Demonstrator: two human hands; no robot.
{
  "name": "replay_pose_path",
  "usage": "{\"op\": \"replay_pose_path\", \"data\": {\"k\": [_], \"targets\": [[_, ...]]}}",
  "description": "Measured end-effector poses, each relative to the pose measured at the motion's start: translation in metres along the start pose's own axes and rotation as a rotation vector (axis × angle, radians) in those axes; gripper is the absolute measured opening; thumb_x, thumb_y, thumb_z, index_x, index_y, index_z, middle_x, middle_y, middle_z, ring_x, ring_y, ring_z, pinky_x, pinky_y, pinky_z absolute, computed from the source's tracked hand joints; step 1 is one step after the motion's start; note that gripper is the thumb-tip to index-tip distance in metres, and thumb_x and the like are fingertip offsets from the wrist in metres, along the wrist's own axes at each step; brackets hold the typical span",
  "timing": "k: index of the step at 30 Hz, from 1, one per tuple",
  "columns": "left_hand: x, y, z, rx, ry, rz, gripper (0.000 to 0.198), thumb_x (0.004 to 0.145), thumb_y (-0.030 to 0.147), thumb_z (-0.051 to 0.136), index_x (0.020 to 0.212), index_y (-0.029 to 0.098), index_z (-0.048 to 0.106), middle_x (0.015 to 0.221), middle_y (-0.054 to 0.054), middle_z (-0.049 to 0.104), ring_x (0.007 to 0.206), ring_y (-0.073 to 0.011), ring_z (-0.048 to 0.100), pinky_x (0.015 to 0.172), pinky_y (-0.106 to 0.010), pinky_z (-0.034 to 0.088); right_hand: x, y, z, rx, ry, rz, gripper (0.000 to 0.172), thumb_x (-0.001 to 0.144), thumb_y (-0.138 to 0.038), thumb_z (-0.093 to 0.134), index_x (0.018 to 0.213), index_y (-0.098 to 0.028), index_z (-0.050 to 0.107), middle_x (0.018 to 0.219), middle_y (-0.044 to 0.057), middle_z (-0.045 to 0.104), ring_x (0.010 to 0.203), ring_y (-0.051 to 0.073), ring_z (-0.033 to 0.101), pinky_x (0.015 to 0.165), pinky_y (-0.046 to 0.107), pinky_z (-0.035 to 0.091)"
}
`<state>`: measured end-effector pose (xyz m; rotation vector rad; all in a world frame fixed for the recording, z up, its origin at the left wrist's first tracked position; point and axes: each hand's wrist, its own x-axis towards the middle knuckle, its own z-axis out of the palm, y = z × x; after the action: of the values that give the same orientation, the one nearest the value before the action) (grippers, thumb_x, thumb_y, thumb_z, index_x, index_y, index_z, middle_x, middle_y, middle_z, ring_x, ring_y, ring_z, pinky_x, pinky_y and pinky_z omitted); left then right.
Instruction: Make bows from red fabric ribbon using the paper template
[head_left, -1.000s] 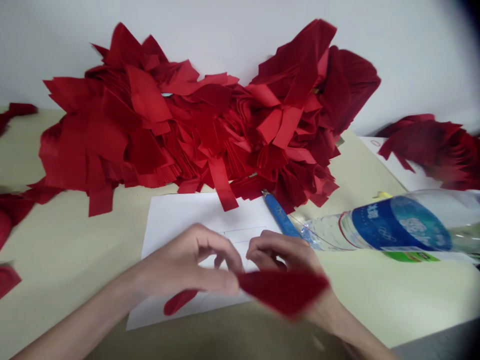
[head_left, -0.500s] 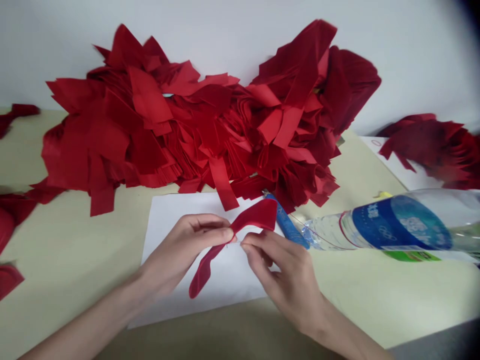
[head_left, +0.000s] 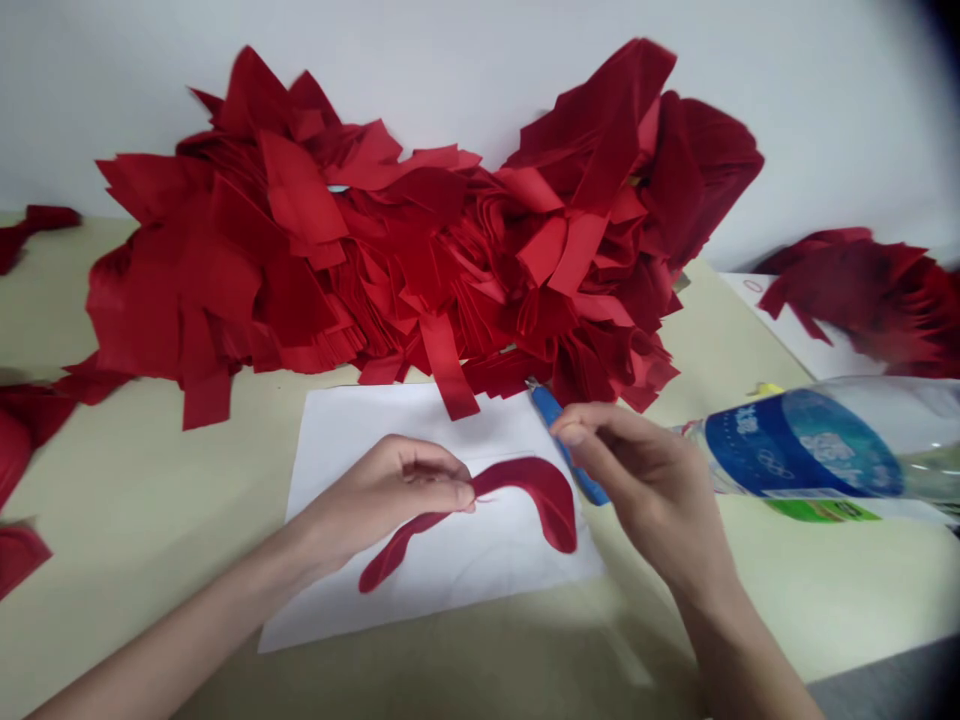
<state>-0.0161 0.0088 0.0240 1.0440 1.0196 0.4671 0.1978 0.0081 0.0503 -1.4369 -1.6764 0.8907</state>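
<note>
My left hand (head_left: 409, 485) pinches a red fabric strip (head_left: 536, 475) near its middle. Both ends of the strip curve down over a white sheet of paper (head_left: 330, 420). A fine thread shows faintly between the strip and my right hand (head_left: 645, 480), and a small loose bit hangs under my left fingertips. My right hand is raised to the right of the strip with thumb and forefinger pressed together on a needle, which the fingers mostly hide. Behind my right hand lies a blue utility knife (head_left: 546, 405), partly covered by it.
A large heap of red fabric strips (head_left: 390, 260) stands against the wall behind the paper. On the right a clear plastic bottle (head_left: 810, 440) with a blue label lies on its side, with another red bunch (head_left: 870, 295) behind it. More red pieces (head_left: 22, 430) lie at the left edge.
My right hand has moved away from the strip, to the right and slightly up, over the utility knife. The strip's right end has dropped, while my left hand keeps its pinch.
</note>
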Motion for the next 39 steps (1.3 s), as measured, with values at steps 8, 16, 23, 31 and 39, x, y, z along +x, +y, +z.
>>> {"op": "replay_pose_path", "data": {"k": [8, 16, 23, 31, 39], "targets": [[-0.002, 0.001, -0.004, -0.385, 0.004, 0.023, 0.008, 0.079, 0.026, 0.067, 0.081, 0.021, 0.073, 0.083, 0.0, 0.07, 0.085, -0.0139, 0.061, 0.079, -0.024, 0.041, 0.007, 0.012, 0.009, 0.237, -0.267, 0.085, 0.019, 0.082, -0.029, 0.062, 0.099, -0.022, 0.064, 0.082, 0.002, 0.065, 0.067, 0.012, 0.058, 0.058, 0.024, 0.048], [-0.001, 0.004, 0.001, -0.331, 0.028, 0.022, 0.01, 0.081, 0.022, 0.063, 0.083, 0.021, 0.073, 0.076, 0.002, 0.066, 0.077, -0.0109, 0.056, 0.075, -0.023, 0.039, -0.003, -0.001, 0.035, 0.224, -0.164, -0.014, 0.007, 0.079, -0.025, 0.067, 0.076, -0.019, 0.066, 0.075, 0.0, 0.066, 0.07, 0.012, 0.059, 0.064, 0.024, 0.048], [-0.003, 0.001, 0.0, -0.377, -0.126, 0.035, 0.009, 0.081, 0.024, 0.064, 0.082, 0.019, 0.071, 0.079, -0.001, 0.066, 0.082, -0.0142, 0.057, 0.081, -0.026, 0.04, 0.001, -0.003, 0.025, 0.23, -0.398, -0.082, 0.012, 0.088, -0.021, 0.055, 0.083, -0.019, 0.065, 0.078, 0.0, 0.066, 0.073, 0.012, 0.061, 0.067, 0.025, 0.048], [-0.007, 0.0, -0.003, -0.113, -0.321, -0.052, 0.009, 0.074, 0.027, 0.066, 0.075, 0.02, 0.071, 0.071, 0.001, 0.066, 0.072, -0.0146, 0.058, 0.071, -0.025, 0.044, 0.012, 0.0, 0.011, 0.177, -0.802, -0.188, 0.008, 0.088, -0.013, 0.051, 0.086, -0.017, 0.058, 0.08, -0.001, 0.06, 0.071, 0.009, 0.057, 0.064, 0.021, 0.045], [-0.016, -0.003, 0.011, 0.693, 0.019, 0.02, 0.02, 0.079, 0.029, 0.051, 0.068, 0.021, 0.065, 0.07, 0.001, 0.064, 0.065, -0.0163, 0.055, 0.059, -0.026, 0.037, 0.022, -0.014, 0.023, -0.64, -0.974, -0.634, 0.015, 0.091, -0.013, 0.045, 0.083, -0.015, 0.058, 0.079, 0.003, 0.059, 0.074, 0.015, 0.053, 0.065, 0.028, 0.04]]}}
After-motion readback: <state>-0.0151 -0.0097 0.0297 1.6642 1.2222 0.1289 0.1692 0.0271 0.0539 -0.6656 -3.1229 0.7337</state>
